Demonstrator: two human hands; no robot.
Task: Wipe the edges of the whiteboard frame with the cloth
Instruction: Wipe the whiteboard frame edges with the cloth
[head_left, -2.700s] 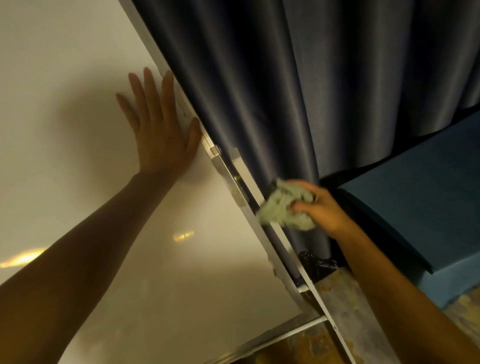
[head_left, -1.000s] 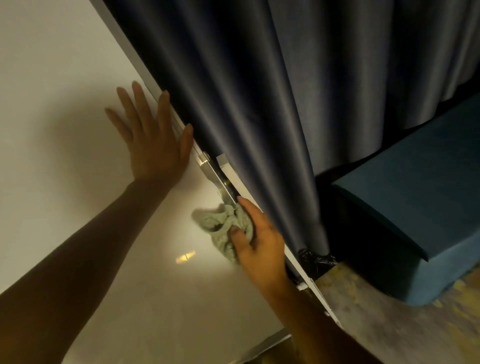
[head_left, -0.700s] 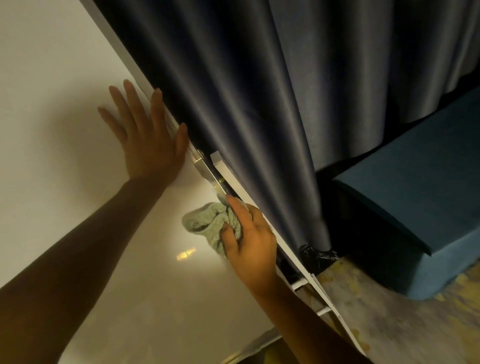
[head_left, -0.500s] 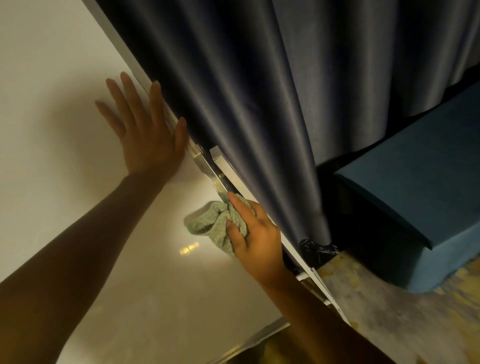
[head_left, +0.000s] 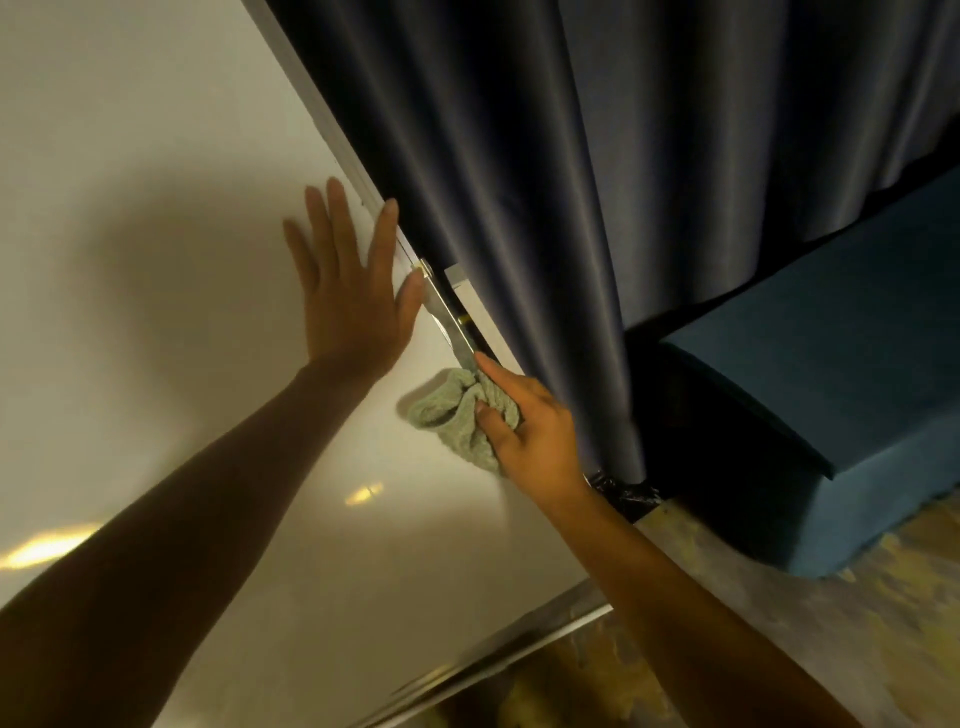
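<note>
Fingers of 1 right hand (head_left: 535, 431) grip 1 cloth (head_left: 457, 415) — against whiteboard frame (head_left: 452, 322).

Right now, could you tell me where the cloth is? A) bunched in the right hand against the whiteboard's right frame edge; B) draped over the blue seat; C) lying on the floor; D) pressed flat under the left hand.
A: the right hand grips the bunched cloth beside the frame edge, while the left hand rests flat on the whiteboard.
</note>
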